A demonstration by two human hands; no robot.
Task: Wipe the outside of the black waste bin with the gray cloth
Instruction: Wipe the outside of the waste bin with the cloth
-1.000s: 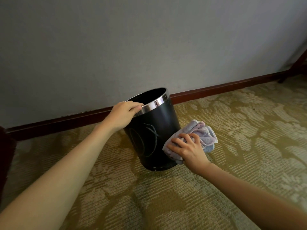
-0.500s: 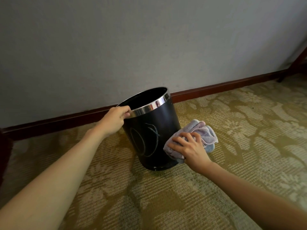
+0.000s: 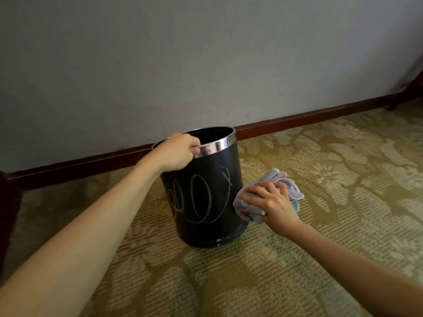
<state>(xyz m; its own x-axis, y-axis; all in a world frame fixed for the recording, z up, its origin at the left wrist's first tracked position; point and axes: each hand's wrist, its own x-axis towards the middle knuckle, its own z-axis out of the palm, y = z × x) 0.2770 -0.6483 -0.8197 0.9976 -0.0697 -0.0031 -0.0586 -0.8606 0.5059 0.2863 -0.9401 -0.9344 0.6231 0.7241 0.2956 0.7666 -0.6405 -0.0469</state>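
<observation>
The black waste bin (image 3: 206, 202) stands upright on the carpet, with a shiny metal rim and pale chalk-like loops and an X drawn on its side. My left hand (image 3: 177, 151) grips the near-left part of the rim. My right hand (image 3: 272, 204) holds the bunched gray cloth (image 3: 289, 184) and presses it against the bin's lower right side. Part of the cloth is hidden under my fingers.
Patterned olive and beige carpet (image 3: 320, 259) covers the floor. A gray wall (image 3: 206, 65) with a dark red-brown baseboard (image 3: 309, 117) runs right behind the bin. Dark wooden furniture (image 3: 6, 202) stands at the left edge, another dark leg (image 3: 409, 92) at the far right.
The bin has turned, bringing more of the drawn loops to the front. My left hand shifted along the rim. My right hand with the cloth stayed at the bin's right side.
</observation>
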